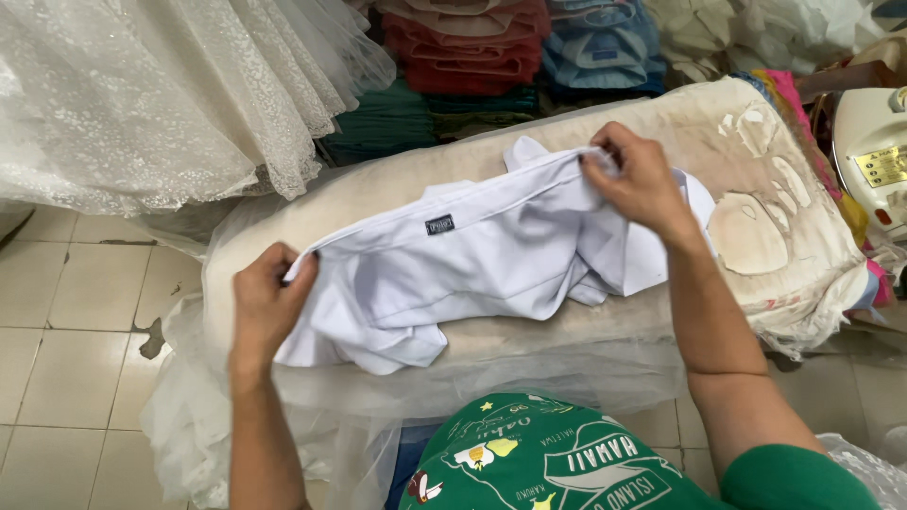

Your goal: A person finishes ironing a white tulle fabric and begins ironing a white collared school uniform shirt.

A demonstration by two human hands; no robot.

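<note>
Head view: left hand and right hand each pinch the white garment, stretched but still rumpled, on the padded ironing surface.

Seen from above, a person's two bare forearms enter from the bottom of the frame. The left hand and right hand wear no gloves, rings or watch. At lower right, a short green sleeve shows. At bottom centre, a green shirt carries white, yellow and red printed graphics.
</note>
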